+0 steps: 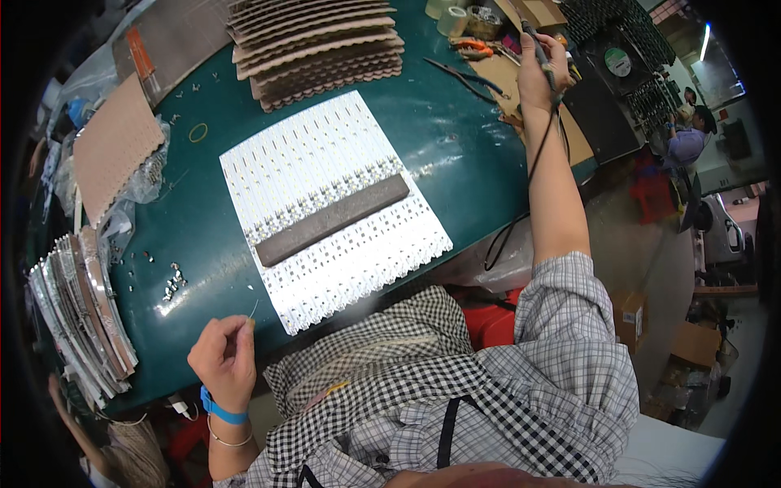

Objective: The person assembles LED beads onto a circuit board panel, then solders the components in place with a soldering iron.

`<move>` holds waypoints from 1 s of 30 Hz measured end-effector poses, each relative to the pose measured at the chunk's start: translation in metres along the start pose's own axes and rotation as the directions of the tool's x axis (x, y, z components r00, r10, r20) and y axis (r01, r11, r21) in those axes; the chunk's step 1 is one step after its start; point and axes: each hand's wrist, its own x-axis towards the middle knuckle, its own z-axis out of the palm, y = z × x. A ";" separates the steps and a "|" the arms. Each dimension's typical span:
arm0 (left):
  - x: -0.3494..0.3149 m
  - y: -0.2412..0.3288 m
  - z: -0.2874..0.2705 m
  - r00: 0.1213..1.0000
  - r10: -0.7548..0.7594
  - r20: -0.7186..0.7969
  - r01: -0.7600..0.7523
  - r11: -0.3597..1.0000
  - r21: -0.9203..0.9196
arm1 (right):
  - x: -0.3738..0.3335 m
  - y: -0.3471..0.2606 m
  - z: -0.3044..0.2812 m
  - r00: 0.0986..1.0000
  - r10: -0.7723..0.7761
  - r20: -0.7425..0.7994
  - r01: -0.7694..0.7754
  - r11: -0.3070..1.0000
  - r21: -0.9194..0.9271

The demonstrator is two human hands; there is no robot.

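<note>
A white panel of circuit board strips (301,154), dotted with rows of small components, lies on the green table in front of me. Across its middle rests a dark brown bar (333,220). By the panel's near left corner, my left hand (224,362) is closed in a pinch on a thin length of solder wire (255,308), whose end points up. My right hand (538,85) reaches to the far right of the table, its fingers wrapped around a soldering iron (537,50). A dark cord trails from the iron down past my forearm.
Brown wavy-edged boards (317,49) are stacked at the back. Wrapped strip bundles (81,317) stand at the left edge, near loose small metal parts (174,281). Pliers (468,77) and a tape roll (452,21) lie near my right hand. Another person (691,142) is at the far right.
</note>
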 end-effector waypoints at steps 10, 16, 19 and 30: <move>-0.009 0.007 -0.010 1.000 -0.011 -0.024 0.012 0.999 0.030 | 0.000 0.064 0.031 0.891 -0.201 0.407 0.315 0.920 -0.234; 0.007 0.008 -0.001 1.000 -0.002 0.008 0.001 0.997 0.074 | -0.026 -0.093 -0.021 0.937 0.069 0.341 -0.064 0.998 -0.026; 0.009 -0.008 0.014 0.995 0.099 -0.018 -0.098 0.995 0.031 | -0.066 -0.148 -0.057 0.935 0.069 0.348 -0.117 0.986 0.119; 0.008 -0.015 0.030 0.981 0.155 0.117 -0.157 0.988 0.008 | -0.159 -0.259 -0.107 0.646 0.089 0.758 -0.546 0.749 0.377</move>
